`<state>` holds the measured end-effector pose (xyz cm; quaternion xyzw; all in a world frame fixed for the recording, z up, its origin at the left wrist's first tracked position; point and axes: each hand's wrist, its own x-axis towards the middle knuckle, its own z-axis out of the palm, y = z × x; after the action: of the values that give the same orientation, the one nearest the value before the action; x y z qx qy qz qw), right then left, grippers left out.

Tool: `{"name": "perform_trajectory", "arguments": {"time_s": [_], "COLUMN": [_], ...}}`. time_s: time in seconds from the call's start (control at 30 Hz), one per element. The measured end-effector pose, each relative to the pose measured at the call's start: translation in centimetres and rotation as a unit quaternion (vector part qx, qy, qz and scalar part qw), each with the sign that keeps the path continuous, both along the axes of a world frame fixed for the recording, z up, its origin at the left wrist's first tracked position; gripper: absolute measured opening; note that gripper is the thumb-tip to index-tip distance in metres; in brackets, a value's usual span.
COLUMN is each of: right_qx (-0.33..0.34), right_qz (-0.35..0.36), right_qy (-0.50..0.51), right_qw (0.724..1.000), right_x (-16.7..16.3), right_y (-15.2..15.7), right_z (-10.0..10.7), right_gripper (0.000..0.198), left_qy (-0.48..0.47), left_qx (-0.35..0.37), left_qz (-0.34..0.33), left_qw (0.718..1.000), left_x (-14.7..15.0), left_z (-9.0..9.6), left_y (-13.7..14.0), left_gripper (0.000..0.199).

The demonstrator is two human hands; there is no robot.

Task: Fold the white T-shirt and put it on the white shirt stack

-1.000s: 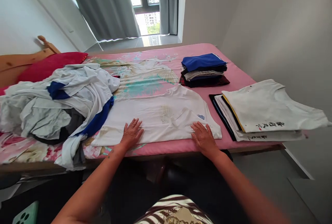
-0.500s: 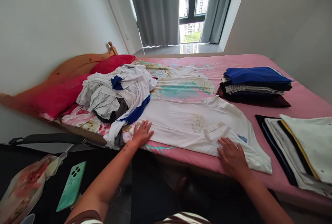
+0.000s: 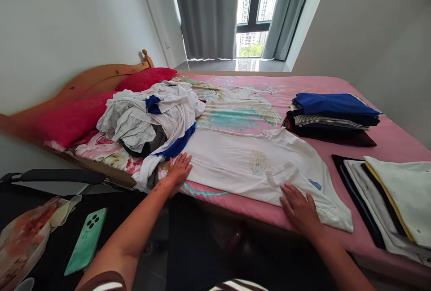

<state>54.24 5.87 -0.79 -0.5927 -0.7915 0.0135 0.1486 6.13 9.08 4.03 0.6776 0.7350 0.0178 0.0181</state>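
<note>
A white T-shirt (image 3: 229, 152) lies spread across the near side of the bed, its near long edge folded inward and a sleeve laid over the body. Faint printed lettering shows on its middle and a small blue patch near the right end. My left hand (image 3: 180, 168) rests flat on the shirt's left end, fingers stretched out. On the folded sleeve part at the right lies my right hand (image 3: 299, 208), palm down with fingers spread. Neither hand grips the cloth.
A crumpled heap of clothes (image 3: 144, 116) sits left, by red pillows (image 3: 74, 118). Two folded stacks stand right: one topped with blue (image 3: 336, 103), one with white (image 3: 400, 196). A green phone (image 3: 85, 241) and a plastic bag (image 3: 30, 241) lie on a black surface at lower left.
My left hand has slid slightly left along the shirt's end. The right hand stays on the folded sleeve part. The camera view has shifted a little.
</note>
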Motion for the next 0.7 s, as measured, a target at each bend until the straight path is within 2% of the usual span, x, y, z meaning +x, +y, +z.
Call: {"name": "perform_trajectory", "arguments": {"time_s": [0.07, 0.13, 0.23, 0.33, 0.4, 0.53, 0.7], "right_qx": [-0.007, -0.001, 0.030, 0.059, 0.065, 0.058, 0.024], "right_qz": [-0.002, -0.006, -0.005, 0.021, 0.040, 0.037, -0.009], "right_qy": [0.003, 0.008, 0.021, 0.036, 0.046, 0.070, 0.093], "right_qw": [1.000, 1.000, 0.999, 0.997, 0.996, 0.995, 0.995], "right_x": [0.1, -0.1, -1.5, -3.8, -5.1, -5.7, -4.8], "right_y": [0.0, 0.1, 0.1, 0.3, 0.6, 2.3, 5.9], "right_z": [-0.1, 0.1, 0.9, 2.4, 3.4, 4.5, 4.8], "right_gripper": [0.048, 0.047, 0.044, 0.042, 0.041, 0.039, 0.038], "left_qy": [0.005, 0.011, 0.002, -0.028, -0.050, -0.081, -0.084], "left_qx": [0.019, 0.041, 0.056, 0.044, 0.035, 0.027, 0.029], "left_qz": [0.022, 0.009, -0.101, -0.232, -0.277, -0.306, -0.296], "left_qw": [1.000, 0.999, 0.993, 0.971, 0.959, 0.948, 0.951], "left_x": [-0.3, 0.3, 3.4, 8.1, 10.9, 13.8, 14.5], "left_z": [0.6, 1.2, 1.5, 1.2, 1.0, 0.8, 0.7], "left_y": [0.4, 0.5, 0.0, -1.2, -1.8, -1.2, 3.3], "left_gripper": [0.048, 0.047, 0.047, 0.047, 0.048, 0.048, 0.048]}}
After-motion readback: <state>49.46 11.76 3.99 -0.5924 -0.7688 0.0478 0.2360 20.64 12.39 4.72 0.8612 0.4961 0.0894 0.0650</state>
